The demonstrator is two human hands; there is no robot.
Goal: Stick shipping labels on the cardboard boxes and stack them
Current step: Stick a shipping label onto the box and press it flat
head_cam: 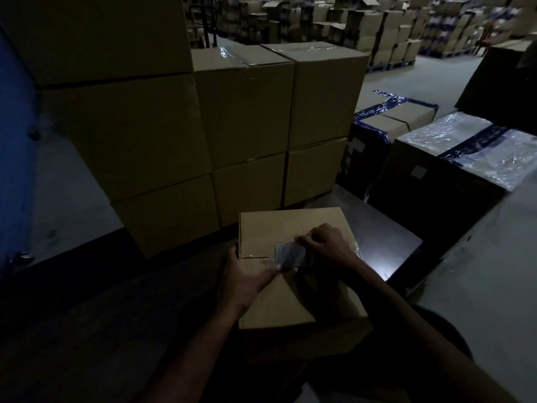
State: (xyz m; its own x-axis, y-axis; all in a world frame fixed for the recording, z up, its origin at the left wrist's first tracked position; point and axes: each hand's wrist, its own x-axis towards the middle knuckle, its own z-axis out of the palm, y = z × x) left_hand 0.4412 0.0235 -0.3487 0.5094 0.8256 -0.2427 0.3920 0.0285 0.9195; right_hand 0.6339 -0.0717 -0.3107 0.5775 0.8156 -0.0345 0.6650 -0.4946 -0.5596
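Label [290,253] flat on box [270,303], long axis left-right, between right hand [322,245] pinching its far-right corner and left hand [247,279] thumb pressing near-left corner.

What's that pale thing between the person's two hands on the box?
In the head view, a shipping label lies on the cardboard box, between the left hand and right hand.

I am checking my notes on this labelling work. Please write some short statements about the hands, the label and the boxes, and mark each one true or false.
1. The label lies on top of the near box. True.
2. The right hand hangs free, away from the label. False: its fingers pinch the label's upper right corner.
3. The left hand rests on the near box. True.
4. No boxes stand behind the near box. False: stacked boxes stand there.
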